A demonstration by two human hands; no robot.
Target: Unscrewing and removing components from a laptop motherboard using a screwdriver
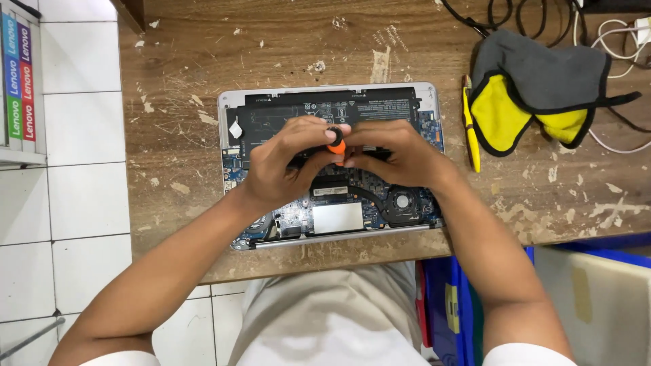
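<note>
Both hands meet over the middle of the opened laptop [234,112]. Left hand [285,163] is curled, fingers closed round the upper part of a small screwdriver [336,141], thumb and forefinger near its black cap. Right hand [400,156] is also closed, fingertips pinching the orange handle lower down from the other side. Tool stands roughly upright, seen almost end-on; its tip is hidden under the fingers, so where it touches the board cannot be told.

Screwdriver sits just below the long black battery [325,108], which runs along the laptop's far edge. Judgement: the tool is light and stiff, with a narrow handle that may slip in the fingers; best held as now, by the handle between fingertips with the cap steadied from above.

Laptop lies bottom cover off, blue circuit board [366,183] exposed on the near side of the battery, a round fan [403,201] at the near right. Judgement: the board is fragile and scratch-prone; the shell is rigid, best gripped by its silver rim, not the internals.

Right of the laptop: a yellow pen-like tool [469,129] just beside its edge, then a grey and yellow cloth [536,88], cables [610,41] beyond. All rest on a worn wooden table [176,135].
</note>
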